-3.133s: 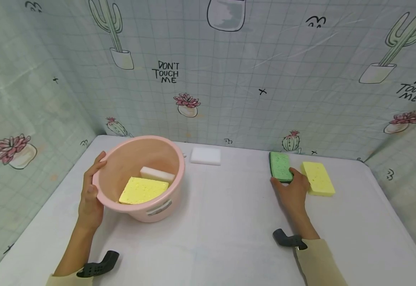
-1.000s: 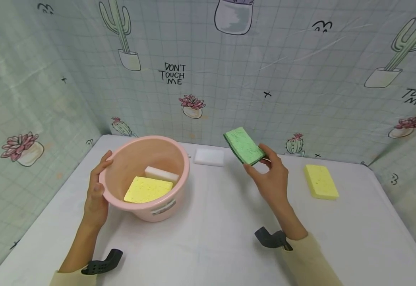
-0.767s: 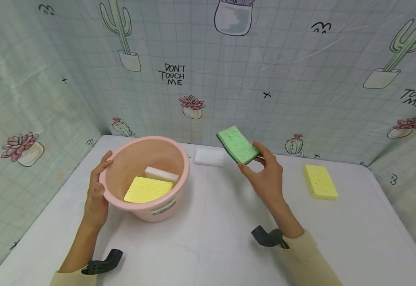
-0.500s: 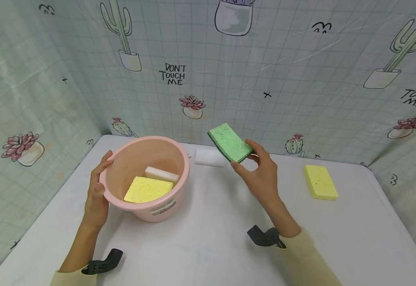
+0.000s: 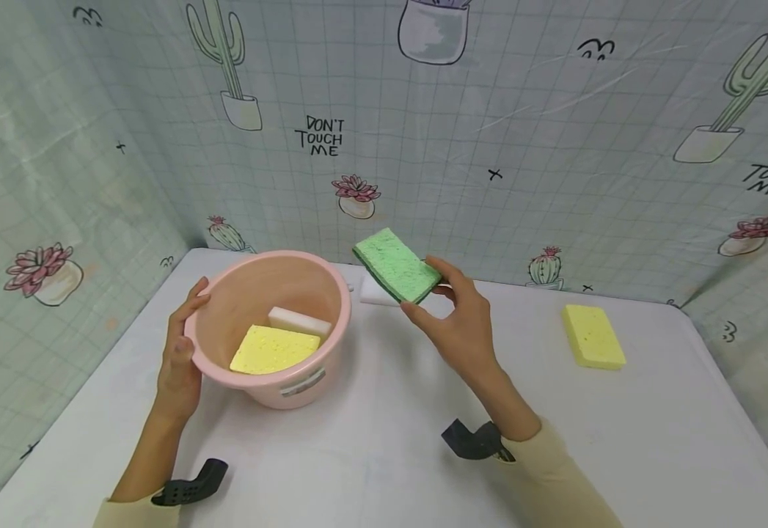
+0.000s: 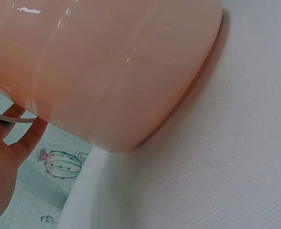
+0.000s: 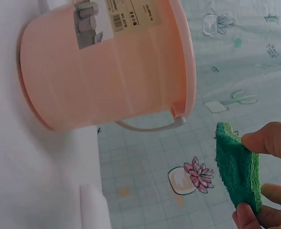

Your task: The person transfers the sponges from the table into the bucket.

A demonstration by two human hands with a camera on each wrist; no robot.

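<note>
A pink bucket stands on the left of the white table, holding a yellow sponge and a white sponge. My left hand grips its rim on the left side; the left wrist view shows the fingers by the bucket wall. My right hand pinches a green sponge by its near end, raised above the table to the right of the bucket. In the right wrist view the dark green scouring side of the sponge faces the camera.
A white block lies at the table's back edge, partly hidden behind the green sponge. Another yellow sponge lies at the right of the table. A printed curtain hangs behind. The bucket's handle hangs at its back.
Picked up from beside the right yellow sponge, the green sponge has travelled left in my right hand toward the bucket. My left hand stays on the rim.
</note>
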